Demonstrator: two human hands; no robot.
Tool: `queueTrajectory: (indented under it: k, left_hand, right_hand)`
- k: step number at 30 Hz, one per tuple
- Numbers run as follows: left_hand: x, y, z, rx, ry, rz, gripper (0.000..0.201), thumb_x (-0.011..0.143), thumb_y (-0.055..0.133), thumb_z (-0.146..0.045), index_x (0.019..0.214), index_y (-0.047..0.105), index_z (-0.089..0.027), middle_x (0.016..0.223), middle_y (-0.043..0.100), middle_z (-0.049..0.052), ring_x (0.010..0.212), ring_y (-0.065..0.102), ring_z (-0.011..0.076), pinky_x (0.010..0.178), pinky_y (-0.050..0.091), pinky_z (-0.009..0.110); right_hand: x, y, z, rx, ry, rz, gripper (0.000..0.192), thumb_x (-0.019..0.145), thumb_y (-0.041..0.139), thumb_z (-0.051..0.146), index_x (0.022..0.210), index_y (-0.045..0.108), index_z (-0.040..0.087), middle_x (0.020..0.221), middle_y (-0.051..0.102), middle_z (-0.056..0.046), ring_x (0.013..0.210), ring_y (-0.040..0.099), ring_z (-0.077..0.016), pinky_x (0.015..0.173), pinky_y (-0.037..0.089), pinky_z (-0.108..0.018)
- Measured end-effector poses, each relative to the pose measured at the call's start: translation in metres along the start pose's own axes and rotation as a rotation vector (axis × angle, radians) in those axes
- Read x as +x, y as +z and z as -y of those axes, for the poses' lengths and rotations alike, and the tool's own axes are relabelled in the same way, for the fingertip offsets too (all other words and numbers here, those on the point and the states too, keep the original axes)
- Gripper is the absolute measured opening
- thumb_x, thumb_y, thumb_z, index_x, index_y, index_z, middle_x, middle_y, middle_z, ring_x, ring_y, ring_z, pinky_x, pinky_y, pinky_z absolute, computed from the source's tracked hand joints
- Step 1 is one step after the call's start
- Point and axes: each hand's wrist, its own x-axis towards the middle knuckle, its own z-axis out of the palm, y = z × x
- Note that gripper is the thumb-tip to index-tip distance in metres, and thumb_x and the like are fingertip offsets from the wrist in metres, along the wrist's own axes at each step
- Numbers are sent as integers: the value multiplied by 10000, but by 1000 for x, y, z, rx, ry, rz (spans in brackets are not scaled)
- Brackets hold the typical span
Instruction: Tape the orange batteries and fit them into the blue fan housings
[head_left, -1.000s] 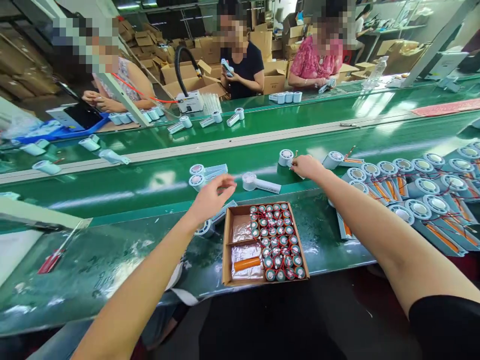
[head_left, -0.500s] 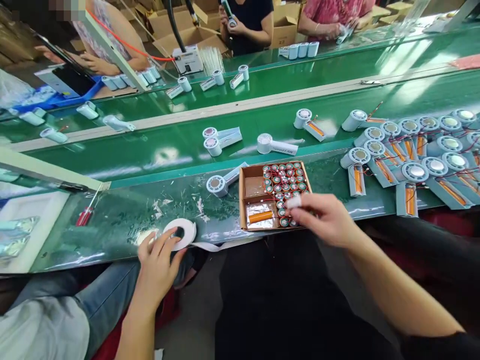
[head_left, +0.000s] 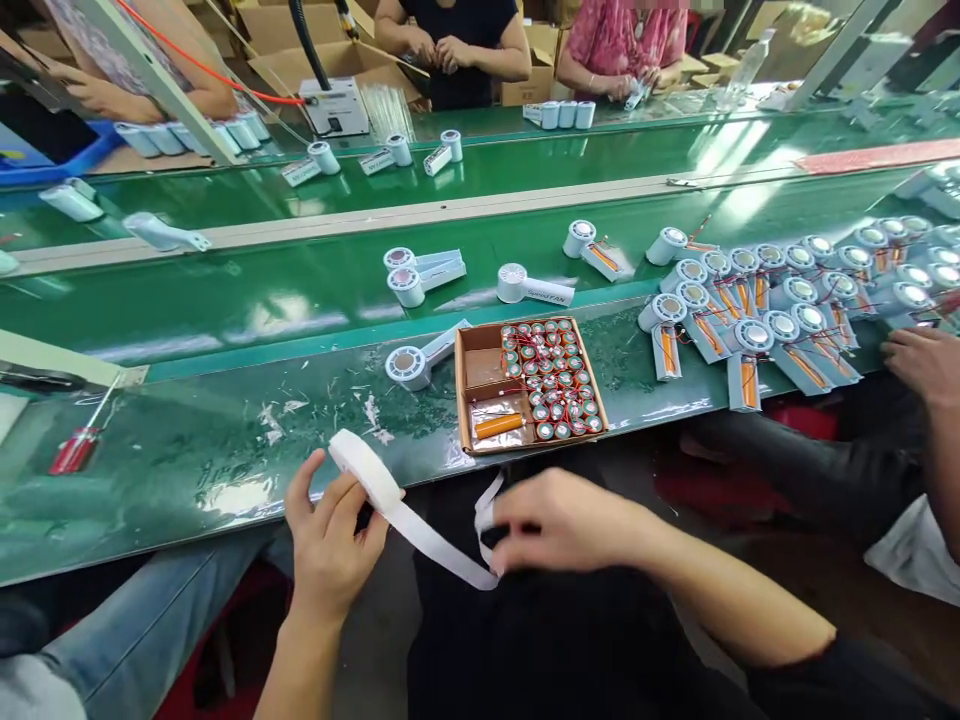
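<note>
The left hand (head_left: 330, 545) is curled around a roll of white tape (head_left: 365, 470), thumb and fingers pinching its rim, and holds it just off the near edge of the green bench (head_left: 187, 455). A pulled-out strip of tape (head_left: 431, 535) runs down and to the right from the roll to the right hand (head_left: 562, 520), which is closed over the strip's far end — fingers folded in, a short loop of tape rising just beside the knuckles. Both hands hang above the person's dark-clothed lap, clear of the bench. On the bench, beyond the hands, stands an open cardboard box (head_left: 459, 385): its right compartment is packed with small round motors (head_left: 553, 380) with red wires, and its near-left compartment holds an orange battery cell (head_left: 498, 425). Just left of the box lies a white fan shell (head_left: 411, 365); a red-handled screwdriver (head_left: 73, 450) lies far to the left. To the right, rows of fan halves with orange cells (head_left: 757, 325) crowd the bench, and another person's hand (head_left: 926, 365) rests at their near edge. Further fans (head_left: 534, 285) lie on the conveyor belt (head_left: 262, 300) — across it, other people work at the opposite bench.
</note>
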Motion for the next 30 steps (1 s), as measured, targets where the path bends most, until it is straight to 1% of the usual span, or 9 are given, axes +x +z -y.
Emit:
queueTrajectory:
  k: [3, 7, 11, 13, 17, 21, 25, 28, 30]
  left_hand:
    - [5, 0, -23, 46, 9, -27, 171, 858, 670, -169, 992, 720, -263, 1060, 743, 80, 1379, 527, 365, 1168, 405, 683]
    - [12, 8, -51, 12, 111, 29, 315, 844, 624, -74, 1088, 718, -250, 1080, 757, 65, 1328, 584, 343, 1163, 445, 664]
    - [12, 9, -61, 15, 169, 91, 427, 828, 624, -22, 1158, 728, -272, 1132, 758, 58, 1404, 511, 350, 1130, 517, 622]
    - [11, 5, -62, 38, 177, 112, 451, 827, 636, -4, 1177, 731, -272, 1151, 757, 54, 1481, 404, 360, 1093, 568, 573]
    - [14, -2, -63, 60, 226, 157, 512, 817, 631, 36, 1219, 725, -267, 1176, 759, 38, 1551, 272, 357, 1090, 592, 520]
    - [29, -2, -61, 108, 393, 215, 503, 849, 601, 4, 1253, 720, -271, 1206, 749, 38, 1480, 407, 360, 1099, 576, 528]
    - [44, -1, -58, 100, 518, 317, 517, 903, 575, -52, 1322, 685, -336, 1216, 744, 13, 1235, 625, 277, 1076, 569, 465]
    - [45, 3, -75, 118, 482, 307, 499, 944, 619, -145, 1396, 629, -355, 1152, 763, 17, 1011, 671, 239, 936, 578, 426]
    - [40, 10, -97, 115, 417, 197, 489, 935, 687, -222, 1413, 614, -298, 1020, 777, 36, 853, 648, 219, 809, 551, 396]
  right_hand:
    - [31, -37, -6, -386, 108, -196, 250, 1090, 548, 377, 1061, 702, 182, 992, 748, -94, 917, 719, -244, 774, 500, -298]
    - [81, -50, -16, -818, 173, 22, 157, 1016, 530, 142, 1122, 642, 110, 911, 740, -154, 811, 738, -318, 681, 523, -355]
    - [88, -54, -22, -850, 96, 101, 174, 991, 585, 136, 1158, 626, 110, 922, 746, -159, 869, 744, -336, 716, 541, -366]
    - [71, -63, -20, -693, 99, -25, 261, 954, 713, 225, 1190, 628, 152, 948, 753, -131, 888, 739, -322, 750, 549, -359]
    - [24, -66, -14, 20, 108, -421, 291, 900, 822, 394, 1123, 705, 248, 954, 752, -18, 836, 722, -220, 760, 561, -293]
    - [1, -37, -13, 363, 138, -398, 228, 877, 834, 407, 1001, 777, 226, 810, 730, 0, 698, 676, -182, 650, 541, -271]
    - [2, -9, -21, 748, 189, -412, 302, 835, 854, 464, 967, 780, 202, 893, 759, -23, 808, 723, -211, 752, 605, -305]
    - [12, 13, -22, 1058, 170, -772, 362, 784, 895, 461, 1020, 784, 211, 1016, 775, -43, 940, 741, -237, 874, 631, -352]
    - [19, 26, -19, 1193, 144, -1014, 347, 801, 889, 444, 1045, 781, 222, 1057, 776, -51, 933, 744, -224, 860, 640, -343]
